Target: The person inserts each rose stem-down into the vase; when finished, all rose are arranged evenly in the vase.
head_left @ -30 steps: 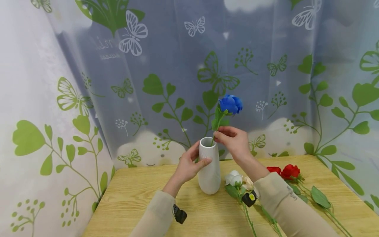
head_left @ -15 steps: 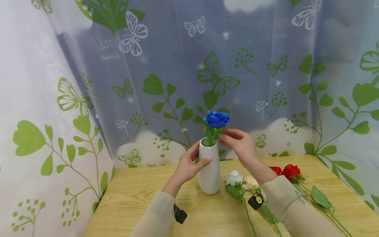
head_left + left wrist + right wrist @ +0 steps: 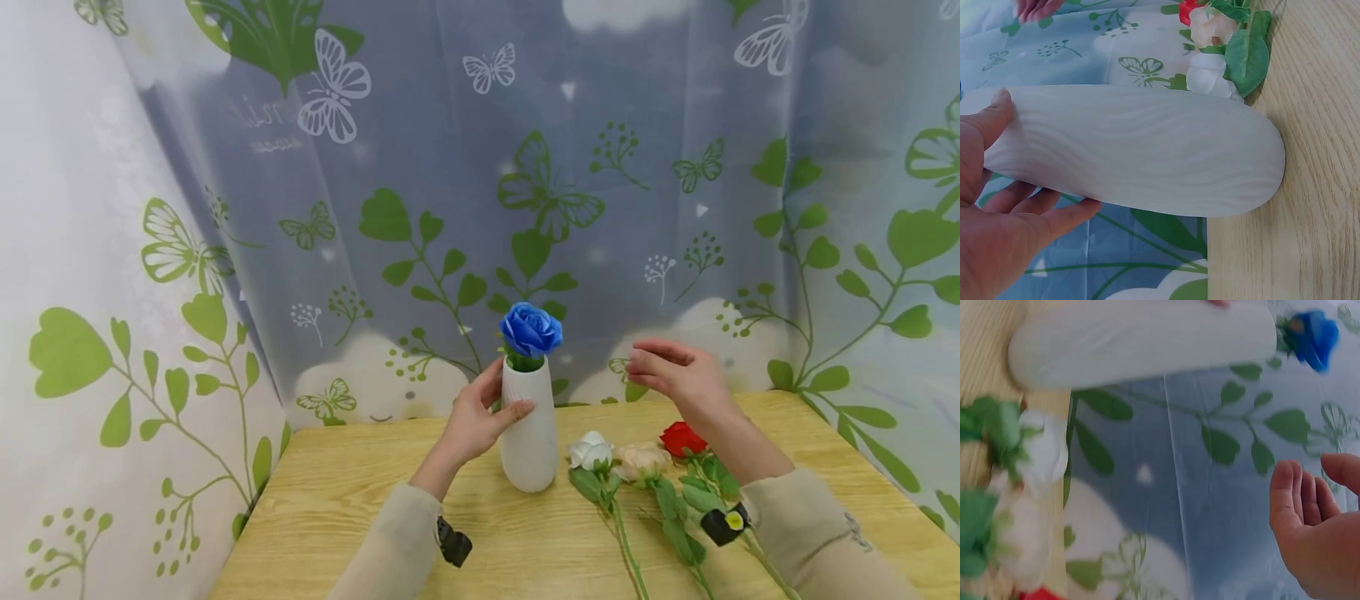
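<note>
One white vase (image 3: 529, 433) stands upright on the counter (image 3: 360, 483), one blue rose (image 3: 531, 330) in its mouth, the stem hidden inside. The left hand (image 3: 480, 412) holds the vase, fingers and thumb around it. The right hand (image 3: 686, 379) is well apart, fingers loosely bent, holding nothing. Three more roses show: one white rose (image 3: 591, 452), one peach rose (image 3: 641, 461), one red rose (image 3: 682, 439), stems cut off below. Lettering on the right sleeve (image 3: 810, 525) is unreadable.
</note>
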`<state>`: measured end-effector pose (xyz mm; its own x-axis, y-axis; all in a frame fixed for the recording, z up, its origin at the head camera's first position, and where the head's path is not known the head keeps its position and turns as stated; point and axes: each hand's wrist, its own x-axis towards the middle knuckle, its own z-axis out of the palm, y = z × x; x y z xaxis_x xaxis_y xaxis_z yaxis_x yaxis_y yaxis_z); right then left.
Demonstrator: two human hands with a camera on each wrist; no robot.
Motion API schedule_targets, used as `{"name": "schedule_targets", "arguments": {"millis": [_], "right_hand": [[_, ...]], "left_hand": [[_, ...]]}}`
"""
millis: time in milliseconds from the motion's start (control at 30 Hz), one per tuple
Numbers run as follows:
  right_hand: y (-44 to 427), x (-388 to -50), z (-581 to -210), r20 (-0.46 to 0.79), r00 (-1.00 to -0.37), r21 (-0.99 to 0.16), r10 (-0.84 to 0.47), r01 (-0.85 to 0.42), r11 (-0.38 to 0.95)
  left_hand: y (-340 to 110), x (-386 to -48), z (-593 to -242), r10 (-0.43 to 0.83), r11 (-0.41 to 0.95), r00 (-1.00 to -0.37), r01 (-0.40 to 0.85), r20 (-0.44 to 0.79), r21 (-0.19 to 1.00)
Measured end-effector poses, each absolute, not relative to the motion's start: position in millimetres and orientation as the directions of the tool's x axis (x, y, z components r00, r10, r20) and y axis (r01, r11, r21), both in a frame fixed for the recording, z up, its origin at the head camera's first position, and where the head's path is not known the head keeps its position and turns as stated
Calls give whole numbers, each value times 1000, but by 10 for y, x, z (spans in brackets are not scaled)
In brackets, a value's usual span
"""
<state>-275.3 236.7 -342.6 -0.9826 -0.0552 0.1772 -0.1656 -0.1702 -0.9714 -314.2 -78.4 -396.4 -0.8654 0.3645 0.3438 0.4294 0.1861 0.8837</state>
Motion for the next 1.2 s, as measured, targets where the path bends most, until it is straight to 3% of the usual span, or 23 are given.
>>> {"name": "schedule_targets", "arguments": {"millis": [300,533,833,1200], "right_hand": [[3044,-2610,-3597,181,-980,-961,-87,-158,-226],[3568,-2479,-3787,108,-985,-984,-137,-86,-154],[4124,-2365,-4129,108,-954,-978,-280,-52,-202],[4482,-2225,-4499,-21,-986,-999,-165,27,-35]], "left_hand": [[-783,-3123,-3951,353,193,-878,408,325,893],[-783,-3110,-3948,354,176,-874,411,332,894],[-789,-3131,-3942,363,167,-867,422,342,891],[-791,-3119,-3946,365,182,-865,429,344,885]]}}
